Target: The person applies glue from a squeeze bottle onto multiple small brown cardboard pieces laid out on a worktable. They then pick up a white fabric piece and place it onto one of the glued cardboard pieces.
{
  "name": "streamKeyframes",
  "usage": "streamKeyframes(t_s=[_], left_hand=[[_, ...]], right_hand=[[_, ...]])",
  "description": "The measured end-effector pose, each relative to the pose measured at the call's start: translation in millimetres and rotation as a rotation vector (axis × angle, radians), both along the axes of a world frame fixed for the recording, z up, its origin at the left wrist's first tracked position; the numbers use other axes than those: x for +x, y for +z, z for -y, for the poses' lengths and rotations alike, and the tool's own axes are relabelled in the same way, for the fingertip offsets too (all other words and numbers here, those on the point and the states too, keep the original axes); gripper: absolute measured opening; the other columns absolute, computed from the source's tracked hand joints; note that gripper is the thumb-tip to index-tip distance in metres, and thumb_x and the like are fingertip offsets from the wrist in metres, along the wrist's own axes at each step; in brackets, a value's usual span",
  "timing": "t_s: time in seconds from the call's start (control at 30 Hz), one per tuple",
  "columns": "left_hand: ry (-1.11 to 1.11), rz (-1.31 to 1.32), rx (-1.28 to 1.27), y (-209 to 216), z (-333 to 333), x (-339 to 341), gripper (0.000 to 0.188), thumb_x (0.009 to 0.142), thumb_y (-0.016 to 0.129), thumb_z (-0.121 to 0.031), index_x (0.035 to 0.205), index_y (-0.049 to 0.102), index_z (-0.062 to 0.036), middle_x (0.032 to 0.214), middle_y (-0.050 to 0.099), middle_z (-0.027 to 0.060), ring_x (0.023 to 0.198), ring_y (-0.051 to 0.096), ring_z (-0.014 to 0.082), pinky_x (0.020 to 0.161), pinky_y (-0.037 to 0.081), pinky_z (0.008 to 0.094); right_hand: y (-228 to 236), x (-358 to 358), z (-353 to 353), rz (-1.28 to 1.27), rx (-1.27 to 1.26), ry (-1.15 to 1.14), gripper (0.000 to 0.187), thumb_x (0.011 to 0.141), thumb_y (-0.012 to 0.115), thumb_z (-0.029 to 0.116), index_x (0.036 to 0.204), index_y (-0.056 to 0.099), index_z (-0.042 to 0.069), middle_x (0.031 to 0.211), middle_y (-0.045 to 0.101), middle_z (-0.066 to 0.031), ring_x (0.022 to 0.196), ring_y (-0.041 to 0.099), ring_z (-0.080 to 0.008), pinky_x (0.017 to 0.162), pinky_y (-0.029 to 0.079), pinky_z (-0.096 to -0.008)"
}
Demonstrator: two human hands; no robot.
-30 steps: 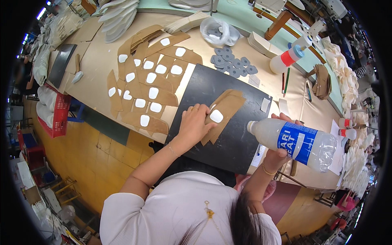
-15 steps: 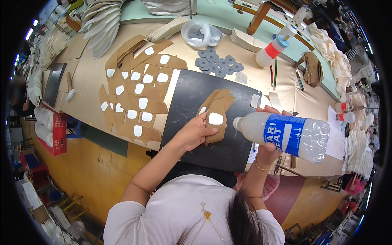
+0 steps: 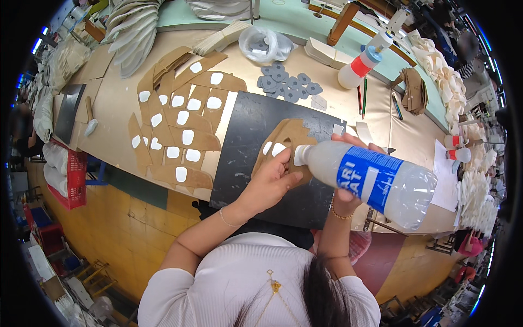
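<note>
your right grip point(image 3: 344, 203) is wrapped round a clear plastic bottle with a blue label point(image 3: 376, 182), cloudy inside, its neck tilted over the stacked, white-patched thin brown pieces point(image 3: 282, 132). your left grip point(image 3: 269, 180) rests fingers on them; whether it pinches, i cannot tell. the flat black mat point(image 3: 233, 147) has bare room left of them. beside the table point(image 3: 111, 133), a red plastic crate point(image 3: 78, 182) holds white bundles point(image 3: 56, 177); farther off, a clear plastic bag point(image 3: 281, 50) holds grey pieces point(image 3: 260, 44).
</note>
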State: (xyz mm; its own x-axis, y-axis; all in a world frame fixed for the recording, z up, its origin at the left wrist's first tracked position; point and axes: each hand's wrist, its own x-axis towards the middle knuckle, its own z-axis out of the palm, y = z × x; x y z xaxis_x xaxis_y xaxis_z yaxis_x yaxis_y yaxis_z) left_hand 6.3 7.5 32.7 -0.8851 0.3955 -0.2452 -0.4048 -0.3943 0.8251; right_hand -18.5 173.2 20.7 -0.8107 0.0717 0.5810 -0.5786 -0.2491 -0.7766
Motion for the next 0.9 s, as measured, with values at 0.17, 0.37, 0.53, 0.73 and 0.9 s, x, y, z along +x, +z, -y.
streamKeyframes(t_s=[0.17,0.37,0.53,0.73,0.9], left_hand=[[-0.012,-0.085,-0.049,-16,4,0,0.043,0.088,0.05,0.002,0.13,0.038,-0.0005,0.111,0.057,0.0043,0.094,0.054,0.0065,0.071,0.044,0.0191],[-0.056,-0.082,-0.102,-3,7,0,0.045,0.089,0.051,0.001,0.131,0.036,-0.0018,0.108,0.056,0.0028,0.084,0.053,0.0037,0.064,0.042,0.0178],[0.006,-0.116,-0.042,-12,2,4,0.046,0.088,0.053,-0.001,0.131,0.036,-0.0027,0.107,0.057,0.0014,0.08,0.052,0.0023,0.059,0.04,0.0166],[0.123,-0.102,0.024,5,3,0,0.041,0.087,0.046,0.006,0.127,0.037,-0.0003,0.111,0.053,0.0064,0.094,0.052,0.0082,0.076,0.043,0.0228],[0.06,-0.076,0.071,-3,5,0,0.056,0.085,0.047,0.007,0.138,0.028,-0.0011,0.126,0.049,0.0094,0.115,0.048,0.0142,0.097,0.039,0.0284]], right_hand=[[8,-6,-3,-0.071,0.082,0.065,0.097,0.056,0.085,0.04,0.131,0.032,0.008,0.118,0.052,-0.0267,0.107,0.056,-0.0393,0.09,0.047,-0.0476],[19,-10,-1,-0.104,0.166,0.148,0.096,0.06,0.081,0.044,0.132,0.029,0.008,0.118,0.052,-0.0272,0.108,0.055,-0.0389,0.089,0.048,-0.0462],[14,-19,2,-0.089,0.11,0.115,0.097,0.059,0.082,0.046,0.132,0.03,0.007,0.117,0.054,-0.0252,0.107,0.056,-0.0389,0.089,0.047,-0.0474],[37,0,0,-0.012,0.286,0.224,0.098,0.056,0.086,0.037,0.132,0.033,0.008,0.119,0.052,-0.0267,0.109,0.054,-0.0406,0.092,0.044,-0.0481],[20,-9,-12,-0.1,0.287,0.152,0.097,0.056,0.086,0.036,0.133,0.033,0.009,0.12,0.052,-0.0271,0.111,0.053,-0.039,0.093,0.043,-0.0481]])
